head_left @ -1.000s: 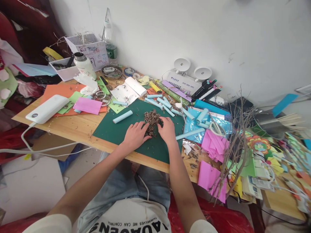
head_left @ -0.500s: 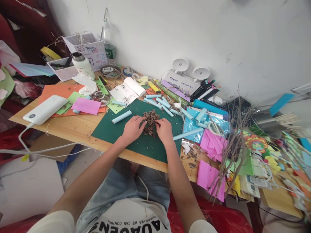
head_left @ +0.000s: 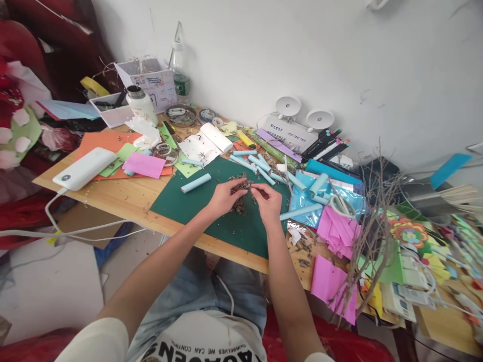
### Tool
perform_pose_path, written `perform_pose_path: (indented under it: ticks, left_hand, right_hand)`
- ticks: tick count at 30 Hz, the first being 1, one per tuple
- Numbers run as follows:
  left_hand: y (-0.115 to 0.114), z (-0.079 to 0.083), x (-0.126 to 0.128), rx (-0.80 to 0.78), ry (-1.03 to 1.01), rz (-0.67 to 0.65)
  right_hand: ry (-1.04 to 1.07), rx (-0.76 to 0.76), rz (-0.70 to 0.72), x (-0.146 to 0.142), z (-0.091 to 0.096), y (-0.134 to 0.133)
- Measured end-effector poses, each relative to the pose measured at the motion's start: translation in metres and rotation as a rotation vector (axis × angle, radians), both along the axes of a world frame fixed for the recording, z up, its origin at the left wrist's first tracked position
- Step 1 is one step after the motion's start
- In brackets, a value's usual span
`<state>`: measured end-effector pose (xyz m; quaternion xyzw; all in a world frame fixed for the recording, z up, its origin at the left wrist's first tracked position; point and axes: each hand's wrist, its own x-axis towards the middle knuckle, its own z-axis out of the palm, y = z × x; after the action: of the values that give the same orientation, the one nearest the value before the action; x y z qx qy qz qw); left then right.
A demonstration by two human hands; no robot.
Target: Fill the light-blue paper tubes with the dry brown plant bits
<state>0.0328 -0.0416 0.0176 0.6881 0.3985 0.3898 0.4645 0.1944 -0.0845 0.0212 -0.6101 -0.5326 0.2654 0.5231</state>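
Note:
On the dark green mat (head_left: 188, 206) lies a clump of dried brown plant bits (head_left: 238, 207), with loose crumbs around it. My left hand (head_left: 225, 197) reaches over the clump, its thumb and fingers closed around some of the brown bits and covering part of the pile. Just right of it, my right hand (head_left: 267, 200) pinches at the same bits with thumb and forefinger. The two sets of fingertips nearly meet. A pale blue paper tube (head_left: 195, 183) rests on the mat beyond my left hand, and several more blue paper tubes lie scattered behind the hands.
Left on the wooden table (head_left: 128, 203) are a white power bank (head_left: 84, 168), coloured paper and an uncapped white bottle (head_left: 142, 104). To the right stand bare twigs (head_left: 372, 231), with scissors (head_left: 342, 205) and pink paper (head_left: 334, 281) near them. A white twin-disc device (head_left: 289, 128) sits against the wall.
My left hand has moved right across the clump and covers more of it. My hands are closer together, with the right hand's fingers pinched. The whole view has shifted slightly.

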Motion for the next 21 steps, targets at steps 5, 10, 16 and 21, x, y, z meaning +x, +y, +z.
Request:
perform_pose_path:
  ticks: [5,10,16,21]
  left_hand:
    - [0.0,-0.003,0.005,-0.142,-0.227,-0.054]
    - [-0.001,-0.011,0.005,-0.16,-0.24,0.017]
    - [0.001,-0.013,0.008,-0.258,-0.366,0.046]
    - [0.003,-0.016,0.007,-0.33,-0.42,0.059]
  right_hand:
    - [0.059,0.044,0.074,-0.009,0.001,-0.001]
    - [0.02,0.02,-0.037,-0.015,-0.005,-0.002]
    - [-0.157,0.16,-0.033,-0.018,-0.001,-0.008]
    - [-0.237,0.19,-0.015,-0.018,-0.003,-0.007]
